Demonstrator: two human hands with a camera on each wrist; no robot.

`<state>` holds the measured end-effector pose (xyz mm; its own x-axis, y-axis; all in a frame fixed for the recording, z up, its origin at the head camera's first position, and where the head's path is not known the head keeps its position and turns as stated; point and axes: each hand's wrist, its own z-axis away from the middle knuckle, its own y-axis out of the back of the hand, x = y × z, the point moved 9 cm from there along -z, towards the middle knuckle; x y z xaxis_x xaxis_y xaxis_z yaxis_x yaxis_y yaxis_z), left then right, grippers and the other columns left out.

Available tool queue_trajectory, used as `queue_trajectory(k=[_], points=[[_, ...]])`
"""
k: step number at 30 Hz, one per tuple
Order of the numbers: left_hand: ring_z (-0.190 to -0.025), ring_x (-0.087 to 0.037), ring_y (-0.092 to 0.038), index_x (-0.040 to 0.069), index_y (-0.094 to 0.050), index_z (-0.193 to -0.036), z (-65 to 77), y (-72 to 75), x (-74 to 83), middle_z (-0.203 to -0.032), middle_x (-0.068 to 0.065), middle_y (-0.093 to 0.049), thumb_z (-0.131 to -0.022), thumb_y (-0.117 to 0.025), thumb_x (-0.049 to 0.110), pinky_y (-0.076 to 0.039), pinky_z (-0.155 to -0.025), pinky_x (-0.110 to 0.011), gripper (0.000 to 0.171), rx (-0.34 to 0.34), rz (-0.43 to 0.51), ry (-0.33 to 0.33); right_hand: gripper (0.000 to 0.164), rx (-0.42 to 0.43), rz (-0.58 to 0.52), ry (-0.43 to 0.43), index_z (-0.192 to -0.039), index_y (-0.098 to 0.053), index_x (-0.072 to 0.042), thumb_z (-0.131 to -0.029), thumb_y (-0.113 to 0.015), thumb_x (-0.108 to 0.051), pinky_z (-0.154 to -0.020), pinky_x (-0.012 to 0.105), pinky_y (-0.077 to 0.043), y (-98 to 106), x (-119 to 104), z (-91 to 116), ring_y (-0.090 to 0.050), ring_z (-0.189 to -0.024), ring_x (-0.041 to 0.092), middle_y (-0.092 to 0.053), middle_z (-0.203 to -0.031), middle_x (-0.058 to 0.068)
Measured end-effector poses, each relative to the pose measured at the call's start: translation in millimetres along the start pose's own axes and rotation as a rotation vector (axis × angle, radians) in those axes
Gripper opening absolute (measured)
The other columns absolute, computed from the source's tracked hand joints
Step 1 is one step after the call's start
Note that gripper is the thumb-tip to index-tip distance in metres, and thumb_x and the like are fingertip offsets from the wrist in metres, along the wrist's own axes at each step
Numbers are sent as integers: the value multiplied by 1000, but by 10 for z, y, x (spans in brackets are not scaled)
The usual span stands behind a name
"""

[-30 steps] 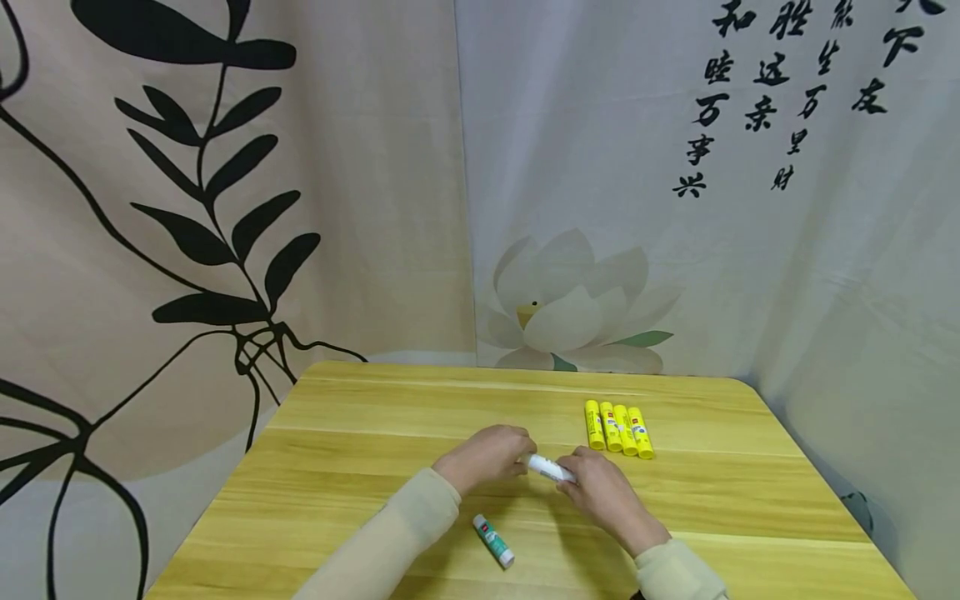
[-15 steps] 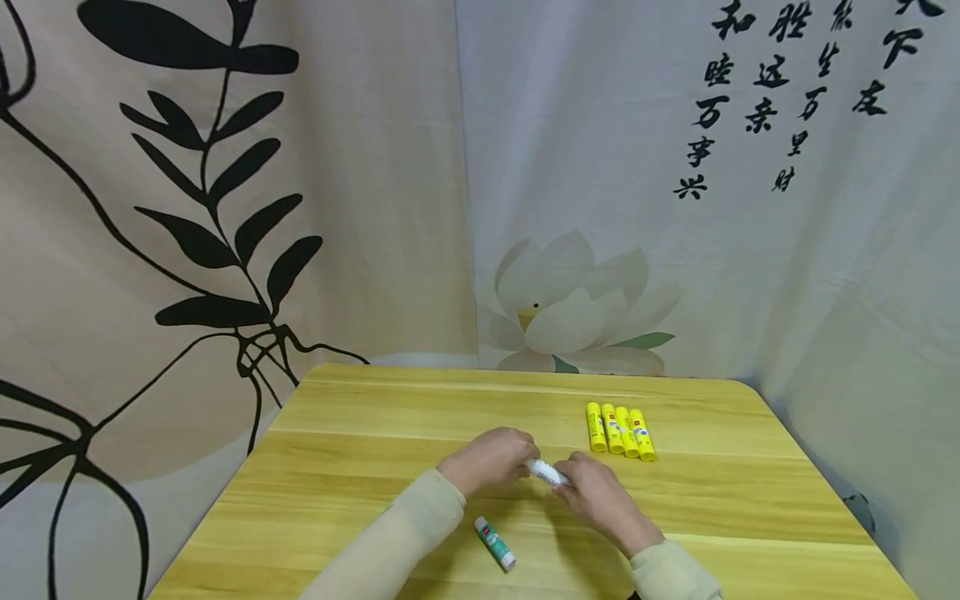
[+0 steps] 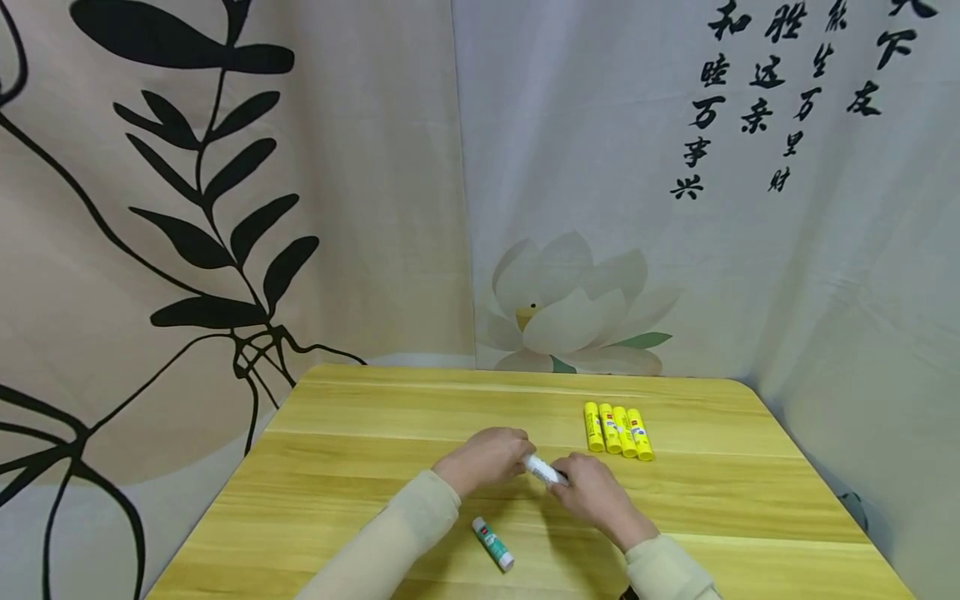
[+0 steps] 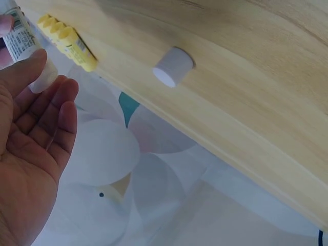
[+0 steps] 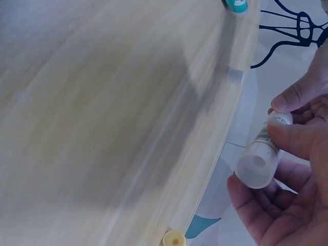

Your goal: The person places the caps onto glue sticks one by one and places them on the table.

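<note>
Between my two hands is a white glue stick with small printing on its label, held above the table and tilted. My left hand pinches its left end; in the left wrist view the thumb presses on the white end while the other fingers curl loosely below. With thumb and fingers, my right hand grips the other end, and a round translucent base shows in the right wrist view. A small white cap stands on the table beyond the hands; the left hand hides it in the head view.
A green glue stick with white ends lies on the table nearer me. Several yellow glue sticks lie side by side at the back right. Printed curtains hang behind the table's far edge.
My right hand has shifted slightly left, towards the left hand, and its fingers sit differently on the white glue stick. The left hand keeps its hold. The other glue sticks lie as before.
</note>
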<state>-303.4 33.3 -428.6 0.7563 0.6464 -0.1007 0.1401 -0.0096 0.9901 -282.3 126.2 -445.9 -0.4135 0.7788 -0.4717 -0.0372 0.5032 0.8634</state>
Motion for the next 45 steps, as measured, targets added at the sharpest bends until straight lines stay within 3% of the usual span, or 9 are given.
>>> queue_trajectory(k=[15, 19, 25, 31, 40, 45], points=[[-89, -8, -65, 11, -74, -110, 77, -23, -247, -101, 3, -70, -88, -77, 21, -53, -81, -20, 24, -7, 87, 90, 7, 35, -3, -121, -90, -73, -8, -85, -77, -12, -56, 30, -45, 102, 207, -1, -50, -64, 12, -62, -79, 0], [-85, -7, -63, 12, -75, -106, 115, -27, -315, -97, 5, -69, -89, -76, 28, -53, -76, -21, 23, 5, 70, 110, 5, 41, 8, -142, -86, -72, -10, -86, -77, -12, -57, 30, -44, 143, 272, -7, -49, -64, 13, -61, -79, 0], [-74, -5, -59, 14, -75, -98, 157, -13, -453, -86, 6, -65, -91, -73, 37, -52, -67, -22, 25, 3, 44, 197, 10, 54, 11, -175, -92, -74, -8, -85, -78, -13, -56, 31, -44, 200, 384, -5, -50, -64, 14, -62, -81, 2], [-70, -7, -56, 13, -72, -94, 209, -32, -585, -82, 6, -62, -92, -71, 39, -51, -62, -22, 26, -56, 43, 286, 9, 55, 36, -201, -91, -72, -7, -87, -76, -13, -56, 31, -43, 249, 514, -7, -49, -62, 14, -59, -74, 0], [-68, -8, -57, 14, -69, -86, 270, -50, -751, -79, 6, -63, -92, -70, 39, -50, -59, -24, 27, -100, 60, 386, 14, 92, 63, -218, -95, -71, -2, -89, -73, -15, -57, 32, -42, 460, 710, 35, -49, -64, 17, -60, -77, 4], [-69, -10, -58, 14, -67, -84, 327, -46, -795, -77, 6, -62, -92, -70, 38, -51, -59, -27, 26, -91, 59, 412, 17, 118, 85, -224, -94, -70, 1, -89, -72, -15, -58, 34, -43, 572, 858, 69, -50, -66, 20, -58, -77, 7]])
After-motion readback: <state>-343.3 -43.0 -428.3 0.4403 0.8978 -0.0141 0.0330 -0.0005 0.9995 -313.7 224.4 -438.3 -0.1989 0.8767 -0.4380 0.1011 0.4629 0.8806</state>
